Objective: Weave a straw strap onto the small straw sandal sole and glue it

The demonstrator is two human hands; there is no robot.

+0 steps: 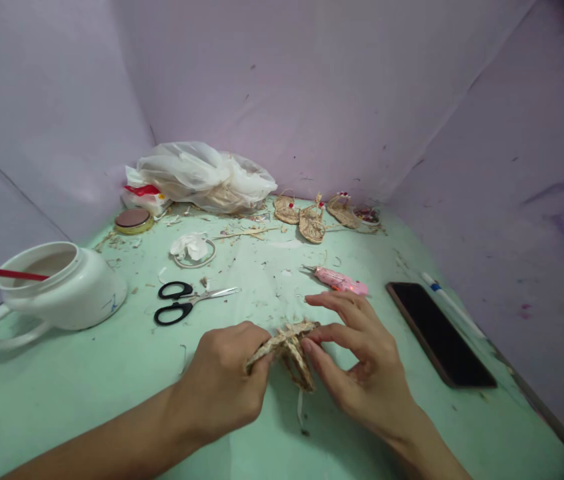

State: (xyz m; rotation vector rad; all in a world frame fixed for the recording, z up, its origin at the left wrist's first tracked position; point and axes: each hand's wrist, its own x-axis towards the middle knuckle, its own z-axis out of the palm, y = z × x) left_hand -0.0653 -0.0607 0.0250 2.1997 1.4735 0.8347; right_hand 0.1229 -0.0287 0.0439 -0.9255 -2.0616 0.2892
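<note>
My left hand [227, 377] is closed around one end of a small woven straw piece [293, 350], which looks like a miniature slipper. At its other end, my right hand [369, 360] pinches the edge between thumb and index finger, the other fingers stretched away. One flap of the piece hangs down between the hands. Just beyond my right fingers lies a pink hot glue gun [339, 280], nozzle to the left. Scissors [192, 303] with black handles rest on the green table [172, 427], beyond my left hand.
Miniature straw slippers [312, 225] with red beads sit at the back, right of a plastic bag [202, 177]. A white pot [72, 293] with a red stick [2, 271] stands left. A phone [439, 333] and a pen [452, 303] lie right. Straw scraps litter the table.
</note>
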